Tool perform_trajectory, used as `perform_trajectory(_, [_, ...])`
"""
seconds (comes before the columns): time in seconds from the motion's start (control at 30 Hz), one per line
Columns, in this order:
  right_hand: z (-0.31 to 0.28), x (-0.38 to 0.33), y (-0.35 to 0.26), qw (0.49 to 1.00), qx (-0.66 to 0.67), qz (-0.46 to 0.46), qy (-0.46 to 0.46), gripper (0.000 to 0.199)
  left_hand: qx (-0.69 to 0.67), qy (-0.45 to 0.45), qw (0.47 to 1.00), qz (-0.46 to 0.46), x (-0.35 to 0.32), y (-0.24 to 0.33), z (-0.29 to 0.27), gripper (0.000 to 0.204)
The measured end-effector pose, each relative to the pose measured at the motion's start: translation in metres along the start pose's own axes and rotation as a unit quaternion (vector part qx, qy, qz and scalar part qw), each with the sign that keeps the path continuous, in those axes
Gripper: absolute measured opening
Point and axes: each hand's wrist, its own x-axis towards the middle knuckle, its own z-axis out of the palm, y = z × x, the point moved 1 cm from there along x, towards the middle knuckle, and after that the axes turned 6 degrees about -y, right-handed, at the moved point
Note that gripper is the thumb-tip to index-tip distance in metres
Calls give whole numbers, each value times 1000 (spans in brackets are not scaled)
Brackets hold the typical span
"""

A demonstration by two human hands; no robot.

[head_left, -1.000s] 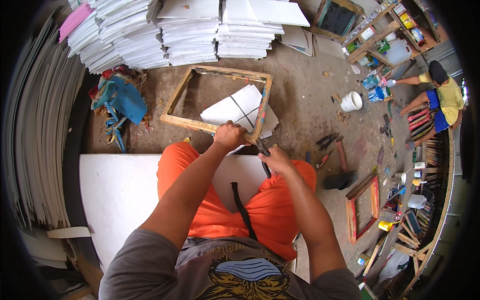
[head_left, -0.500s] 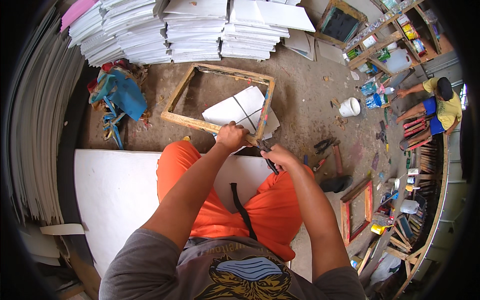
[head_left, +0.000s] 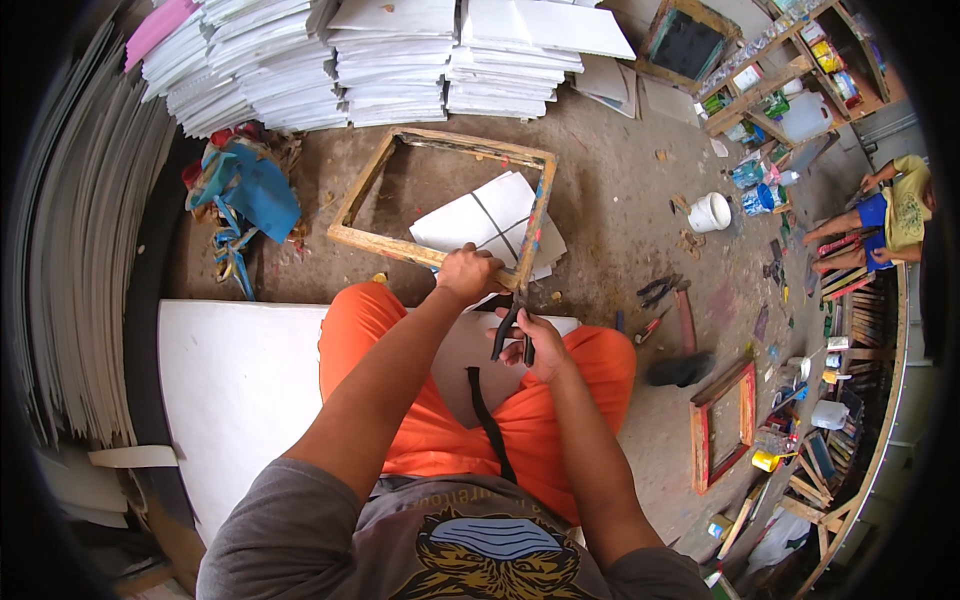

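Observation:
In front of my knees a wooden frame point(head_left: 375, 243) is held up at a tilt, its wood stained with paint. My left hand point(head_left: 468, 273) is closed round its near rail, close to the near right corner. Black-handled pliers point(head_left: 507, 335) are in my right hand point(head_left: 540, 345), with handles spread apart and jaws at that corner. What the jaws touch is too small to make out. Beneath the frame, partly seen through its opening, lies a bundle of white sheets point(head_left: 480, 220) crossed by dark straps.
Stacks of white boards point(head_left: 390, 65) line the back. A hammer point(head_left: 684, 325), more pliers point(head_left: 657, 290) and a white bucket point(head_left: 709, 212) lie or stand on the right floor. A red-edged frame point(head_left: 722, 428) is nearby. Another person point(head_left: 890, 215) sits at far right. Blue cloth point(head_left: 250, 185) lies left.
My right hand has swung left and turned, and the plier handles now point toward me, spread wider. The left hand keeps its hold on the frame. The person at right has shifted posture.

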Motion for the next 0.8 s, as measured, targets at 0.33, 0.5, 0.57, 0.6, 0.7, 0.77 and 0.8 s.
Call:
perform_trajectory(0.33, [-19,23,-5,999,-23,-2,26,57,6,11,1000,11,2,0,2,42])
perform_trajectory(0.5, [-30,38,6,999,1,-12,48,49,2,14,1000,14,2,2,0,43])
perform_trajectory(0.57, [-26,39,6,996,-43,-21,77,43,5,9,1000,11,3,2,0,44])
perform_trajectory(0.6, [-24,41,6,993,-58,-31,101,40,2,14,1000,13,3,2,0,44])
perform_trajectory(0.7, [-7,39,4,984,-79,-43,155,33,1,19,1000,16,2,-1,3,46])
perform_trajectory(0.77, [7,33,-3,984,-62,-32,166,25,6,15,1000,11,2,-2,4,47])
perform_trajectory(0.8, [9,35,-1,977,-90,-47,189,22,3,16,1000,11,2,-3,6,48])
